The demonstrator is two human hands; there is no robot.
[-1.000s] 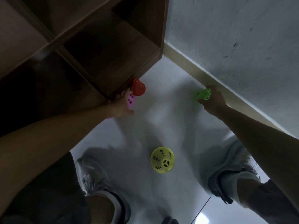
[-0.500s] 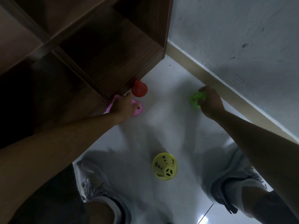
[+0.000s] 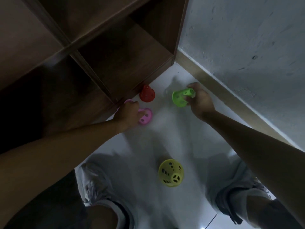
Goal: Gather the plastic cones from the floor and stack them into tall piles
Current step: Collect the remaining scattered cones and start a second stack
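Observation:
My left hand [image 3: 127, 114] grips a pink perforated cone [image 3: 144, 116] that lies tilted, its wide rim toward the right; more pink shows behind my knuckles by the shelf base. My right hand [image 3: 198, 100] holds a green cone [image 3: 180, 97] sideways above the floor, fingers around its narrow end. A red cone [image 3: 146, 96] stands upright against the shelf's bottom edge, between my two hands. Near my feet a yellow cone [image 3: 171, 175] stands upright on the white floor.
A dark wooden shelf unit [image 3: 102, 52] fills the upper left, its base touching the floor by the red cone. A grey wall with a tan skirting board [image 3: 219, 86] runs down the right. My two shoes [image 3: 95, 184] flank the yellow cone.
My right hand has lifted the green cone away from the skirting board and turned it sideways. My left hand has drawn the pink cone back from the red one, toward me.

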